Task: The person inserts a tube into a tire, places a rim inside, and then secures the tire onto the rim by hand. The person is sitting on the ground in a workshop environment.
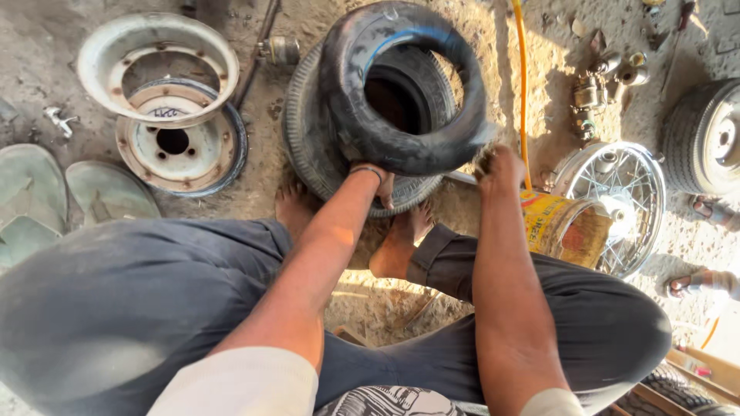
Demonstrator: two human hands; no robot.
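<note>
A black rubber inner tube (401, 85) stands tilted on a black tyre (308, 139) that lies flat on the sandy ground. My left hand (374, 176) grips the tube's lower edge, a band around its wrist. On the tube's right side, my right hand (497, 166) holds its rim, fingers closed. Both my bare feet (401, 239) rest against the near edge of the tyre, and I squat over it in dark trousers.
Two metal wheel rim halves (166, 100) lie stacked at the far left beside a pair of sandals (69, 192). A yellow tin (563, 227), a spoked wheel (624, 192) and a yellow hose (523, 77) sit right. Another tyre (705, 135) and someone's sandalled feet (705, 281) are at far right.
</note>
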